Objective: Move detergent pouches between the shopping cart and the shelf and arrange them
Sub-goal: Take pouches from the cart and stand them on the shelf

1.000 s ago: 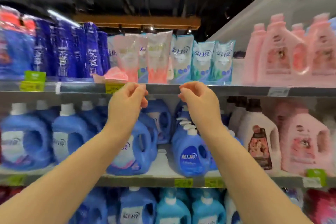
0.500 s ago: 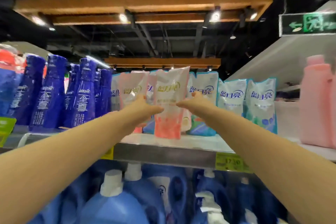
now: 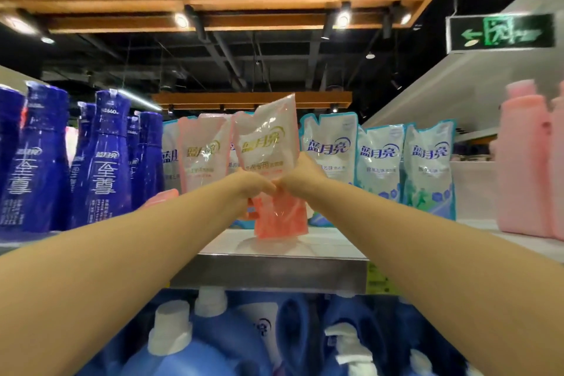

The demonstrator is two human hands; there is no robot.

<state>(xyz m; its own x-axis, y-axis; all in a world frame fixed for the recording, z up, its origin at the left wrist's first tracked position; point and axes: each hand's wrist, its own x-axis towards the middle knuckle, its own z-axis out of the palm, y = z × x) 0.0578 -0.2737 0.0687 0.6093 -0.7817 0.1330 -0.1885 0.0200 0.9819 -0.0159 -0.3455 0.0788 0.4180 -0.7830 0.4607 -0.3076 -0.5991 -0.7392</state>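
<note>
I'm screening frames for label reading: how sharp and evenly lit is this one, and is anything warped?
Head view: spotlights flare against the dark ceiling; head view: the logo on the pink pouch reads, its small print is soft; head view: blue jugs below and the pink bottle blur; the wide lens stretches the forearms.

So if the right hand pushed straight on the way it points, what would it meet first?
The pink pouch in its grip: the right hand points straight into it. Beyond that, probably the second pink pouch standing behind, though depth is unclear.
</note>
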